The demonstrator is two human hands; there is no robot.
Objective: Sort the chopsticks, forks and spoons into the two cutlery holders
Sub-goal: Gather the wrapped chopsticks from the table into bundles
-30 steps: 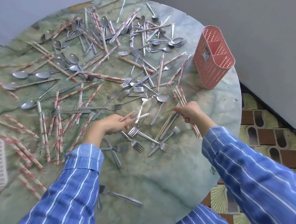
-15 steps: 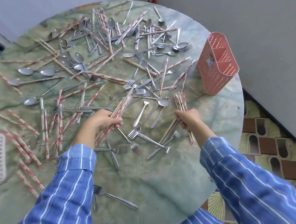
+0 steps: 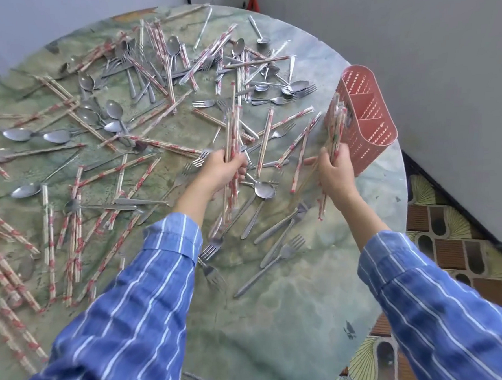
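Note:
My left hand is shut on a bundle of wrapped chopsticks, held nearly upright above the table's middle. My right hand grips a second chopstick bundle whose upper ends rise beside the left wall of the pink cutlery holder. That holder stands at the table's right edge and its compartments look empty. Several wrapped chopsticks, steel spoons and forks lie scattered over the round green marble table.
The table's right edge drops to a patterned tile floor. A grey wall runs close behind the pink holder. Cutlery lies thickest at the far and left parts of the table.
Both hands have lifted their chopstick bundles off the table. The right hand moved up and right toward the pink holder. The white holder at the left edge has left the view.

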